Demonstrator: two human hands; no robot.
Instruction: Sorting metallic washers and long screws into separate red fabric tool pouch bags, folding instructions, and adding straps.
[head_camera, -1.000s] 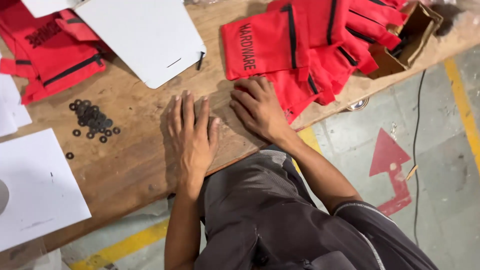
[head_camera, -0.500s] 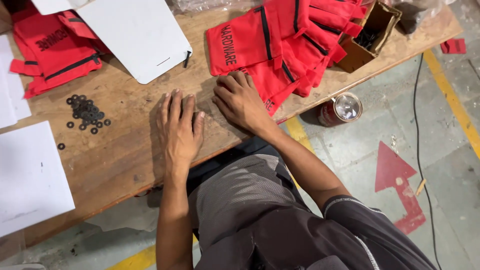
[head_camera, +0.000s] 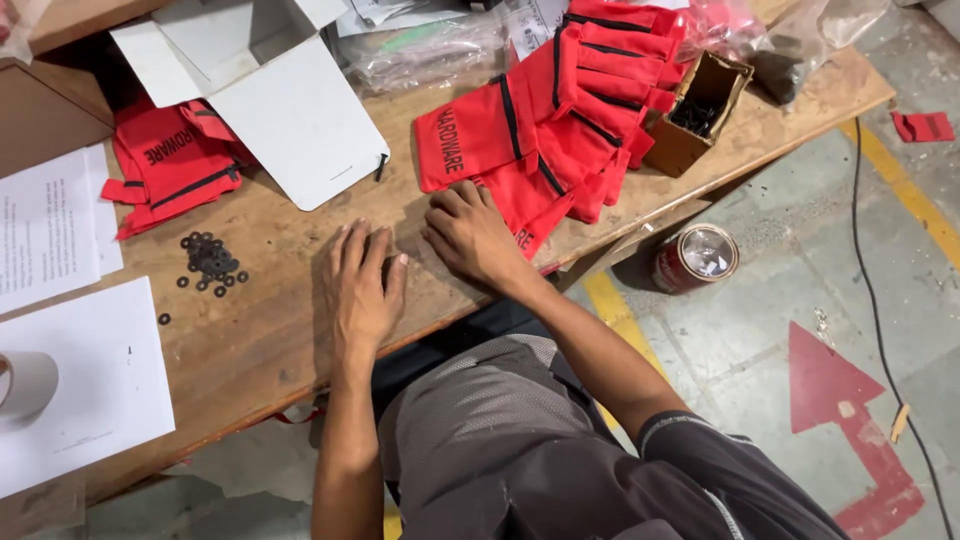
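My left hand (head_camera: 362, 290) flat, empty, frame centre | my right hand (head_camera: 470, 235) open, fingertips touching red pouches (head_camera: 540, 130) just above | washers (head_camera: 208, 262) left.

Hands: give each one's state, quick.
Left hand: open, flat on the wooden table, holding nothing.
Right hand: open, fingers touching the red pouches.

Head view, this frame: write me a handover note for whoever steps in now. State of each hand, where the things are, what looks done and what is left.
Left hand: flat on the wooden table, palm down, holding nothing.
Right hand: flat on the table, empty, fingers touching the edge of the pile of red drawstring bags.
Black washers: loose heap left of the left hand.
Small cardboard box of black parts: right of the pile.
A second bunch of red bags lies far left by an open white box.
Done: cannot tell.
Left: washers still loose.
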